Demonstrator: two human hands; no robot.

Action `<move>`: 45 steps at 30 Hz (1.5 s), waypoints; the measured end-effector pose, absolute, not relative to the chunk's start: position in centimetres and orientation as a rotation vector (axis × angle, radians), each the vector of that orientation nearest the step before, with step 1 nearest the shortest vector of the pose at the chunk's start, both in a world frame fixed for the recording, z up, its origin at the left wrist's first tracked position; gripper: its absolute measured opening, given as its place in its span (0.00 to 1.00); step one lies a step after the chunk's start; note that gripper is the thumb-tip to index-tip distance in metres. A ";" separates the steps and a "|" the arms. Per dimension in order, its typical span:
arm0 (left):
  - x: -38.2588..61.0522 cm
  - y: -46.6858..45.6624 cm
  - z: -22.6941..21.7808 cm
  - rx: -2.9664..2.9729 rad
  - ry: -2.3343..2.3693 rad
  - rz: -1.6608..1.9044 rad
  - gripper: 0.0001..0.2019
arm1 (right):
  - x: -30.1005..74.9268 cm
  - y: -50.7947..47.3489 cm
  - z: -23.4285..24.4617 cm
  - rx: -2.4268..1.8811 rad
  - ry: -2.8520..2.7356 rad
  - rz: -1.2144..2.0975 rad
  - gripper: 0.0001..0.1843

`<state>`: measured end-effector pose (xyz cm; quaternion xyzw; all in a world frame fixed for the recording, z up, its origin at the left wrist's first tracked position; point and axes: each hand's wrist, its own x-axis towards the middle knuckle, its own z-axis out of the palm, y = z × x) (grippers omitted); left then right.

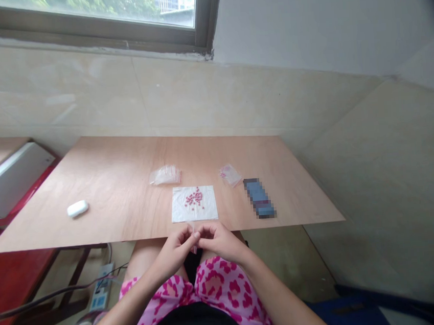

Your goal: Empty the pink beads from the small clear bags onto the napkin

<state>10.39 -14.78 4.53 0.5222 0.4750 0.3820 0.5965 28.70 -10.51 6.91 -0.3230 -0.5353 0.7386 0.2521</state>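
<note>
I count two hands (180,245) (222,241), one held plastic piece (191,227), two bags (165,175) (231,175) on one counter (111,174), one sheet (179,215), one case (77,209), one blurred object (259,199); red pieces (198,198), too tiny for counting.

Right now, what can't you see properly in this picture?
- Head view, clear plastic: partly covered by the left hand and right hand.
- Head view, pink pieces: too small to count surely.
- Head view, dark blue thing: blurred into squares, details lost.
- Head view, red surface: cut off by the left edge.
</note>
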 end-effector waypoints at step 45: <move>9.2 -14.3 4.2 1.327 1.202 0.869 0.22 | 28.8 -11.3 5.9 -1.011 -1.611 1.782 0.12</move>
